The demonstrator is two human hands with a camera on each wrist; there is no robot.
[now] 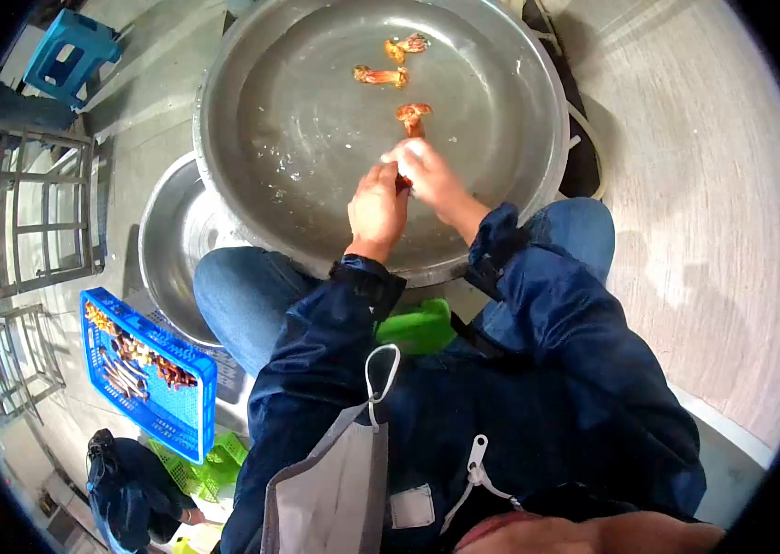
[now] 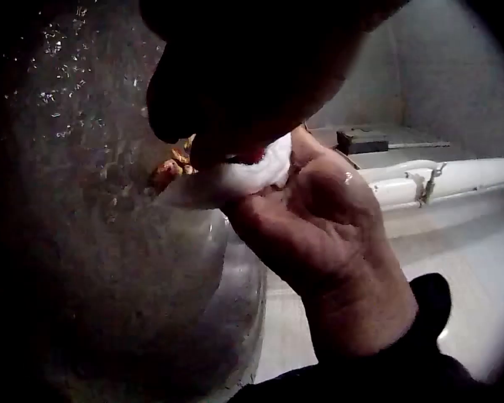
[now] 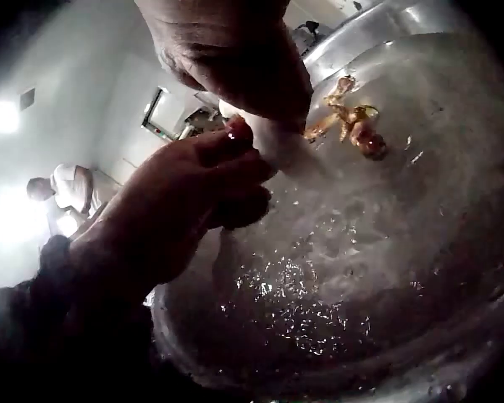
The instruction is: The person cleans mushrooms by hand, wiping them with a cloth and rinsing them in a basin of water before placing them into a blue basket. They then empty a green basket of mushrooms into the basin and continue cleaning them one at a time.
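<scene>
My left hand [image 1: 377, 205] and right hand [image 1: 441, 189] meet over the large metal basin [image 1: 215, 148], which holds shallow water. Between the fingers of the left hand is a small reddish mushroom [image 1: 403, 183], mostly covered by both hands. In the left wrist view, a white cloth [image 2: 265, 172] is gripped by the right hand against it. Three orange-red mushrooms lie in the basin: one [image 1: 414, 113] just past the fingertips, another [image 1: 381, 77] further off, a third [image 1: 408, 46] near the far side.
A smaller metal bowl [image 1: 157, 249] stands left of the basin. Below it, a blue crate [image 1: 182, 420] holds sorted mushrooms, beside a green basket [image 1: 210, 471]. A blue stool [image 1: 70, 57] and metal racks [image 1: 44, 208] stand at left. Another person [image 1: 132, 489] is at lower left.
</scene>
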